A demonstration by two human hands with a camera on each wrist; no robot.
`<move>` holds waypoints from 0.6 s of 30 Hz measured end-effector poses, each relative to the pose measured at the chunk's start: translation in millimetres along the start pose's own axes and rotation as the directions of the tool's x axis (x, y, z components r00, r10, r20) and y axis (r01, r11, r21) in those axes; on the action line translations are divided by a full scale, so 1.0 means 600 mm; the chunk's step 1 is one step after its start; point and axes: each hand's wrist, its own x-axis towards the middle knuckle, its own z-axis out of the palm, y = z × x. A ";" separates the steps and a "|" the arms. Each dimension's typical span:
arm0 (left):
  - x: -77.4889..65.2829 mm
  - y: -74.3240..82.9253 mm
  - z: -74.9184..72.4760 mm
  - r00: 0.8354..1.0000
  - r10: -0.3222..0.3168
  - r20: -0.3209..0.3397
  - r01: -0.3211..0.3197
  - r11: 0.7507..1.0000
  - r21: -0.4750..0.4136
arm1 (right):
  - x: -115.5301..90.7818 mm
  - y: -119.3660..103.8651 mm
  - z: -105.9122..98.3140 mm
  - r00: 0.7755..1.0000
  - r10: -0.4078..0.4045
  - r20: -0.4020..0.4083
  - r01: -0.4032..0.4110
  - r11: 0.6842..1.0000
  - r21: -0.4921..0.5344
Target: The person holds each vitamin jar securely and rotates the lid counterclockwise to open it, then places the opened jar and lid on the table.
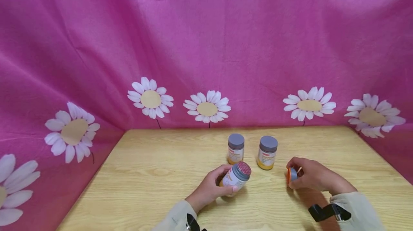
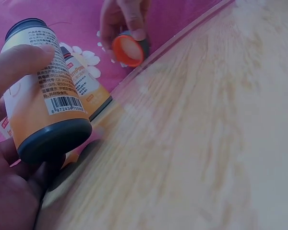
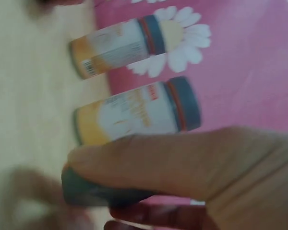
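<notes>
In the head view my left hand (image 1: 213,186) grips an uncapped bottle (image 1: 235,177) tilted to the right, with a red patterned seal on its mouth. Its orange and white label with a barcode and its dark base show in the left wrist view, thumb across the label. Off to the right, my right hand (image 1: 317,175) pinches a grey screw cap (image 1: 292,175) with an orange inner side, held on edge a little above the table. The cap's orange-rimmed inside (image 2: 128,50) faces the left wrist camera.
Two capped bottles stand upright behind the hands, one on the left (image 1: 236,148) and one on the right (image 1: 267,152). They rest on a light wooden table (image 1: 155,166). A pink cloth (image 1: 206,44) printed with white daisies hangs behind and at both sides.
</notes>
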 end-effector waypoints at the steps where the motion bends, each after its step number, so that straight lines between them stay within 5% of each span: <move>1: 0.000 0.000 0.000 1.000 0.000 -0.005 0.000 1.000 -0.001 | -0.002 0.004 0.003 1.000 0.008 0.009 -0.008 1.000 0.011; 13: 0.001 -0.003 0.001 0.997 0.001 -0.080 -0.004 1.000 -0.028 | -0.020 0.022 0.008 0.997 -0.051 0.064 0.047 0.997 0.060; 18: 0.001 -0.004 0.002 0.995 0.027 -0.096 -0.029 0.999 -0.017 | -0.025 0.023 0.009 0.998 -0.045 0.048 0.045 0.999 0.001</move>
